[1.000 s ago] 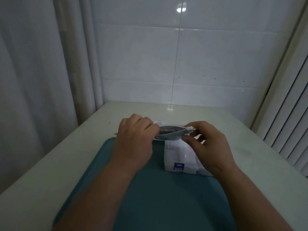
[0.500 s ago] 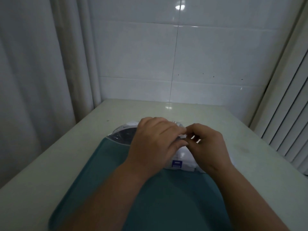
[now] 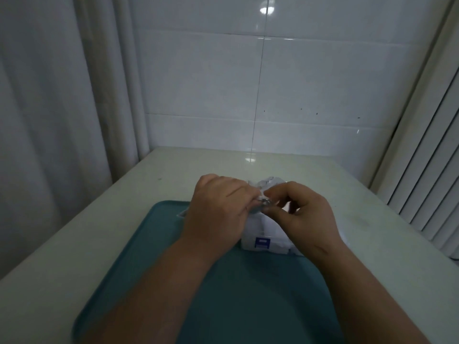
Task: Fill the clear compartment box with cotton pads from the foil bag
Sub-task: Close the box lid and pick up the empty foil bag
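Left hand (image 3: pixel 218 214) and right hand (image 3: pixel 304 216) pinch the foil bag (image 3: pixel 261 206) between curled fingers (image 3: pixel 277 193); clear compartment box (image 3: pixel 263 235) lies directly beneath, nearer the right hand.

L hand (image 3: pixel 218 209) & R hand (image 3: pixel 305 214) meet over far end of teal tray (image 3: pixel 154 244), fingers curled, both pinching crumpled foil bag (image 3: pixel 272 182) btwn them; most of the bag is hidden. Clear compartment box (image 3: pixel 258 229) sits on tray just under hands, blue label (image 3: pixel 262 243) facing cam. Tray on pale counter (image 3: pixel 74 244); tiled wall (image 3: pixel 248 83) behind, curtain (image 3: pixel 49 95) at left, blinds (image 3: pixel 427 170) at right.
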